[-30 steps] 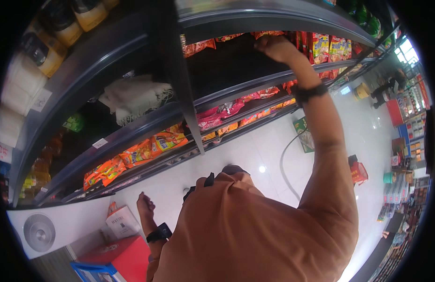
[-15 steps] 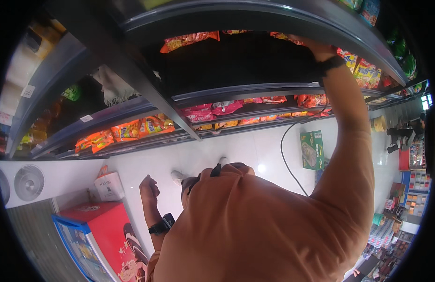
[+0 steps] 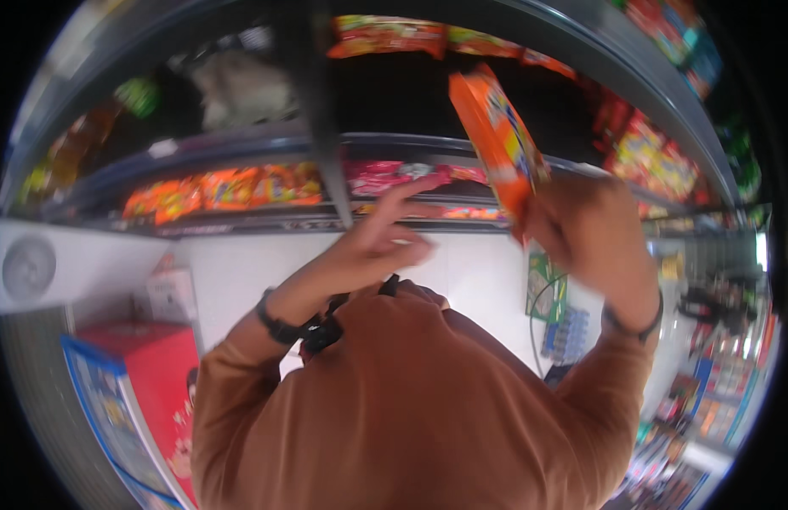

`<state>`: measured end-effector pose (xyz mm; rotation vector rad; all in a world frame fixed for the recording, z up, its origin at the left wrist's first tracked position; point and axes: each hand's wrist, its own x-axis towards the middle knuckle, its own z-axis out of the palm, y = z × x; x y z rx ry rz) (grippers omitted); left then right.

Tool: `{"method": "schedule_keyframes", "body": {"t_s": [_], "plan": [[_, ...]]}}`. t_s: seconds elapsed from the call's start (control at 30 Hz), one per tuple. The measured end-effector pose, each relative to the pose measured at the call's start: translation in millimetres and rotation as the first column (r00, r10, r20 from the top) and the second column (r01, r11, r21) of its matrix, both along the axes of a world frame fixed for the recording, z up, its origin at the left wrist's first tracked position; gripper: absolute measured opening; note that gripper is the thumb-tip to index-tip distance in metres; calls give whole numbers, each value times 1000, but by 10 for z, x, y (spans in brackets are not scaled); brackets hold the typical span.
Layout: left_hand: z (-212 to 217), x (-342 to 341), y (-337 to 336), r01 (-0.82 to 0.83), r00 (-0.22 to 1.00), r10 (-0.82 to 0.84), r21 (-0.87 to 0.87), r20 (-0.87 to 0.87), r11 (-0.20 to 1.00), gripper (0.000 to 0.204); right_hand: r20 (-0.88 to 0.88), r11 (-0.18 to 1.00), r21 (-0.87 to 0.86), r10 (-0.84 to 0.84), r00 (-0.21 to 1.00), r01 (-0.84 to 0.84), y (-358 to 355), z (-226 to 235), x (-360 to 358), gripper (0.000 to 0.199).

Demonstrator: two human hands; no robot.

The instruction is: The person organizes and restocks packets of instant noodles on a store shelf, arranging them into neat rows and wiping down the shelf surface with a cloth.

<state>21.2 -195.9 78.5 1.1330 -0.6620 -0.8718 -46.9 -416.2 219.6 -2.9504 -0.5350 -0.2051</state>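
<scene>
- While the right hand (image 3: 594,225) grasps an orange packet (image 3: 493,127) by its lower end, the rest of the packet rises free of the palm, its top leaning left and away from the body; the blurred fingers seem clenched firmly, probably because that one end carries all the weight.
- Held up before the dark shelf (image 3: 394,93), the packet overlaps it in view, with no clear sign that they touch.
- The left hand (image 3: 377,246) grasps nothing: its fingers (image 3: 398,202) are spread, one stretched forward. It hovers left of the packet and overlaps the pink packets (image 3: 385,176) in view; it seems apart from them, though blur makes that hard to judge. Holding nothing leaves it free to steady or turn something.
- More orange bags (image 3: 389,38) lie in a row across the far part of the shelf, perhaps lined up so that each can be lifted singly.
- Lower down, the pink packets lie right of a dark post (image 3: 324,136) and other orange packs (image 3: 228,189) left of it; the post seems to divide the sections.
- Left of the post, a grey cloth (image 3: 245,89) lies bunched, perhaps simply laid aside.
</scene>
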Motion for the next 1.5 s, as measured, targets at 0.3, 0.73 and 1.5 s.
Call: {"method": "schedule_keyframes", "body": {"t_s": [0.3,0.73,1.5], "plan": [[-357,-26,771,-122,973,127,40,-194,992,57,-308,921,91,387,869,-378,1470,-974,87,9],[-1421,478,4515,-970,20,836,192,-549,150,39,-374,958,252,229,899,-139,2932,-1437,570,12],[-2057,2249,5218,-635,350,883,613,-313,469,51,-230,934,160,-280,932,320,2217,-1326,-64,21]]}}
